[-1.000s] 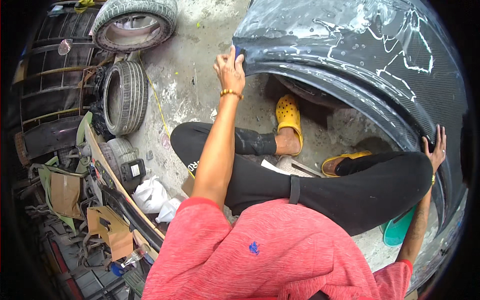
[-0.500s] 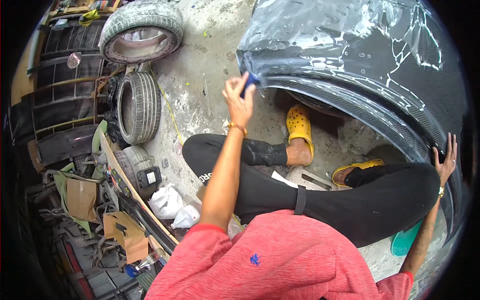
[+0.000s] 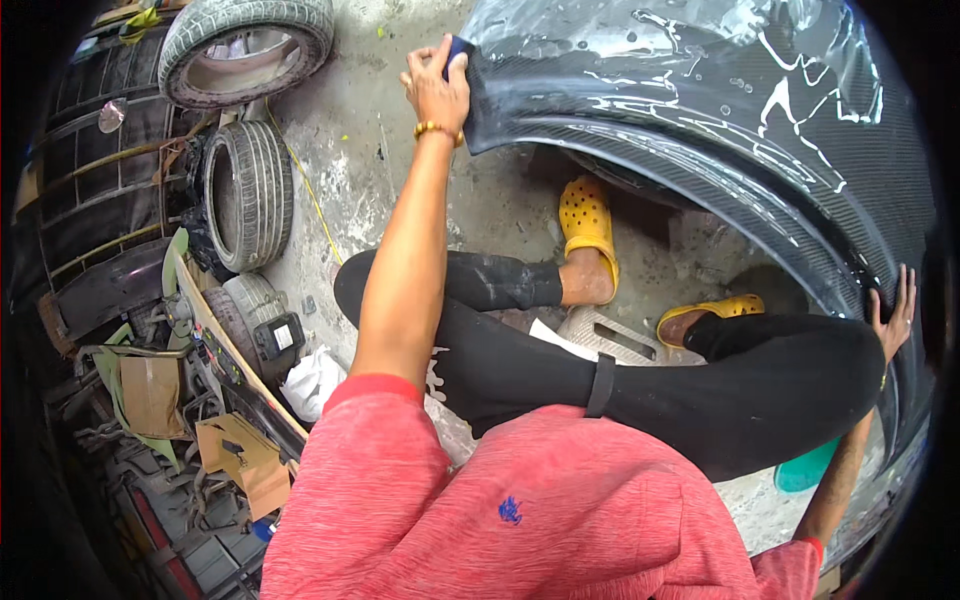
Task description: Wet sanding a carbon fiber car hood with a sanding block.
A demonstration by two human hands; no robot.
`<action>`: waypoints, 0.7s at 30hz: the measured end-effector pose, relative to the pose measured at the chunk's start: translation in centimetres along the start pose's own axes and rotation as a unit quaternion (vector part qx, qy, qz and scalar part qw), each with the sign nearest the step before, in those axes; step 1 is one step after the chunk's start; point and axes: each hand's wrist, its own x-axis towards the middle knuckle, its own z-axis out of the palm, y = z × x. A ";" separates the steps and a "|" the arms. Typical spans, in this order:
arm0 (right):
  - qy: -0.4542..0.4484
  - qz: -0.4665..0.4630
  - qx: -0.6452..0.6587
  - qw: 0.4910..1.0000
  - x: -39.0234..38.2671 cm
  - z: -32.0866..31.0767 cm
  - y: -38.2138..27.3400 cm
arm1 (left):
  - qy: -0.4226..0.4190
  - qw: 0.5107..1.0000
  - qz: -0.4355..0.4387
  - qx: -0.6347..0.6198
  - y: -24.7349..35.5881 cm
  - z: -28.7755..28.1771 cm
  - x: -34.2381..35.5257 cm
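A large, wet, glossy black carbon-fibre car panel [image 3: 600, 90], shaped like a hood, curves across the upper right. My left hand [image 3: 437, 88] grips a small dark blue sanding block [image 3: 459, 46] and presses it against the panel's left edge, near the corner. Fingers cover part of the block. On the far right, my right hand [image 3: 893, 318] lies against the panel's lower rim with its fingers stretched out, holding nothing. Water beads and pale streaks show on the panel's surface.
My legs and yellow clogs [image 3: 587, 220] are below the panel, beside a light plastic stool [image 3: 610, 335]. Tyres [image 3: 250, 195] stand at the left, near a yellow cord [image 3: 305, 190]. Car parts and cardboard [image 3: 245, 465] pile up at lower left. A green slipper [image 3: 805, 467] lies at right.
My left hand has moved up and left with the sanding block, from the panel's lower front corner to higher along its left edge. My right hand stays on the rim.
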 end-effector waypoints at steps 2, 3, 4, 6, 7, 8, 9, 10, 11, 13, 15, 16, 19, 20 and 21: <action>0.006 -0.007 -0.002 1.000 0.0 -0.1 0.1 | 0.016 1.000 -0.022 -0.013 0.6 -0.2 -1.3; -0.010 0.010 0.027 1.000 0.0 -0.2 0.3 | 0.002 1.000 -0.026 -0.015 1.4 -0.8 -3.2; 0.005 0.000 0.054 0.999 0.2 0.0 0.4 | -0.015 0.999 -0.034 -0.023 2.0 -1.6 -5.4; -0.001 0.003 0.050 0.999 0.4 0.0 0.5 | -0.075 0.992 -0.105 -0.006 2.0 -2.6 -8.2; 0.005 -0.001 0.048 0.999 0.5 0.1 0.5 | -0.062 0.995 -0.074 -0.009 1.3 -2.0 -8.1; 0.009 -0.005 0.050 0.999 0.4 -0.1 0.4 | -0.044 0.997 -0.060 -0.020 0.2 -1.2 -7.6; 0.013 -0.004 0.038 0.999 0.3 0.0 0.3 | -0.016 0.998 -0.048 -0.026 -0.9 -0.4 -6.5; -0.003 0.014 0.032 0.999 0.2 -0.2 0.2 | 0.007 0.999 -0.040 -0.029 -1.8 0.2 -6.0; -0.011 0.032 0.039 0.999 0.1 -0.3 0.0 | 0.024 0.998 -0.051 -0.036 -2.0 0.5 -5.7; -0.014 0.029 0.039 0.999 0.1 -0.4 -0.1 | 0.008 0.999 -0.045 -0.021 -1.8 0.2 -6.5; 0.002 0.018 0.065 0.998 0.3 -0.4 -0.1 | -0.026 0.993 -0.106 -0.049 -0.7 -0.9 -8.6; 0.008 0.016 0.066 0.998 0.4 -0.3 -0.1 | -0.042 0.987 -0.148 -0.053 -0.4 -1.3 -8.9; 0.011 0.023 0.032 0.999 0.3 0.0 -0.1 | -0.014 0.997 -0.051 -0.057 -2.1 -0.4 -5.0; 0.000 0.038 0.055 0.998 0.2 0.0 0.0 | 0.012 0.998 -0.026 -0.049 -2.9 0.2 -4.1; -0.003 0.043 0.037 0.998 0.0 0.1 -0.1 | 0.008 0.999 -0.019 -0.045 -3.0 0.2 -4.1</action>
